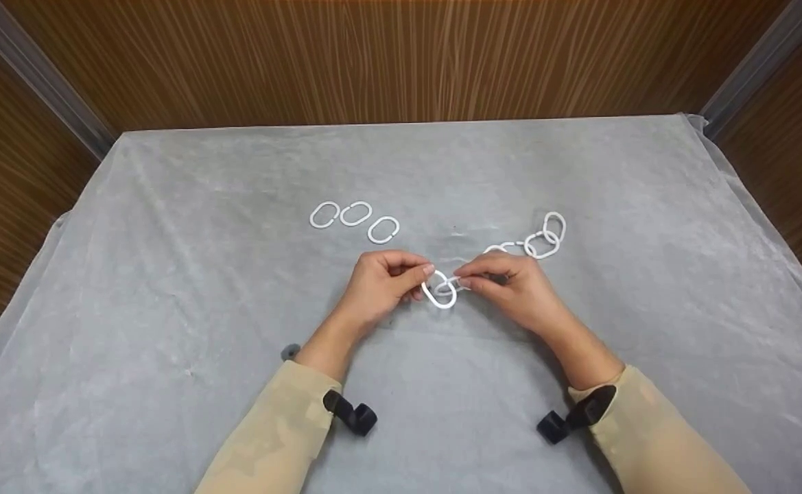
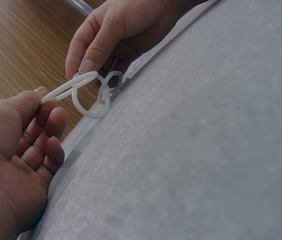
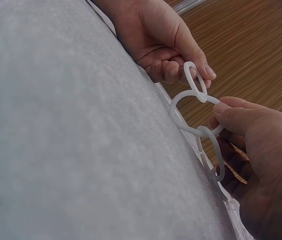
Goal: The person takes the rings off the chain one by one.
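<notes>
My left hand (image 1: 380, 285) pinches a white plastic chain link (image 1: 444, 306) between thumb and forefinger. That oval link is hooked through a second white link (image 3: 174, 111), which my right hand (image 1: 514, 285) pinches between thumb and fingertips. In the right wrist view, a third link (image 3: 220, 156) hangs from the second one beside the right fingers. Past the right hand the chain runs onto the cloth, ending in two interlocked links, one nearer (image 1: 542, 256) and one at the far end (image 1: 564, 229). Part of the chain is hidden behind the right hand.
Three loose white links lie beyond the left hand: a left one (image 1: 312, 215), a middle one (image 1: 355, 225) and a right one (image 1: 371, 229). Grey cloth (image 1: 442, 425) covers the table. Wood-grain panels (image 1: 401, 62) stand behind and at both sides.
</notes>
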`<state>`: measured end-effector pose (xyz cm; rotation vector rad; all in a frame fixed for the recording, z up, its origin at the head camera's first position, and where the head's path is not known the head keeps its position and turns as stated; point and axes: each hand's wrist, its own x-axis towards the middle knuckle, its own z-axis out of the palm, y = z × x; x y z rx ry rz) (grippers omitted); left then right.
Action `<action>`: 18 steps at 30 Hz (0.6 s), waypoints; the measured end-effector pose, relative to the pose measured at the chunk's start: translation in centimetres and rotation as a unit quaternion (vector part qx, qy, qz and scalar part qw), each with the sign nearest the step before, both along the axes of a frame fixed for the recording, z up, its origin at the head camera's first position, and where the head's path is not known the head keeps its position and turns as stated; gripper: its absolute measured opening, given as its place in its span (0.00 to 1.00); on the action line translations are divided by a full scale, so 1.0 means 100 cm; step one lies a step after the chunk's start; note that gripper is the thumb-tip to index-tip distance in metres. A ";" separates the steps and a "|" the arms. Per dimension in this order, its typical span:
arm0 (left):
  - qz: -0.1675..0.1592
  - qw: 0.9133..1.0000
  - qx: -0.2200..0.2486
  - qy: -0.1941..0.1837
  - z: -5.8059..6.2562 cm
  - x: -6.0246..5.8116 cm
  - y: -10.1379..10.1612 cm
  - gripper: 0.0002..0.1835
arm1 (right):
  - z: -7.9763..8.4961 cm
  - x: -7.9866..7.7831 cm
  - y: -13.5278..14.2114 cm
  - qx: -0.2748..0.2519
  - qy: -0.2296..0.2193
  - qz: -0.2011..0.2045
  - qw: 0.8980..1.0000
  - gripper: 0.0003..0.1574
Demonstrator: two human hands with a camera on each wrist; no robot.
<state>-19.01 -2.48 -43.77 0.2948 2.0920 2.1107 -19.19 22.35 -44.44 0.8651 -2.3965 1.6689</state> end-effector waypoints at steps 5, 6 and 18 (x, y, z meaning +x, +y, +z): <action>0.000 1.000 -0.001 -0.001 0.000 0.000 0.000 0.07 | 0.000 0.000 0.000 -0.001 0.001 0.000 1.000 0.11; 0.000 1.000 0.000 -0.002 0.000 0.000 0.000 0.07 | 0.000 0.000 0.000 -0.001 0.001 0.000 1.000 0.11; 0.004 1.000 0.003 -0.007 0.001 0.000 0.000 0.07 | 0.000 0.000 -0.001 -0.005 -0.005 -0.002 1.000 0.11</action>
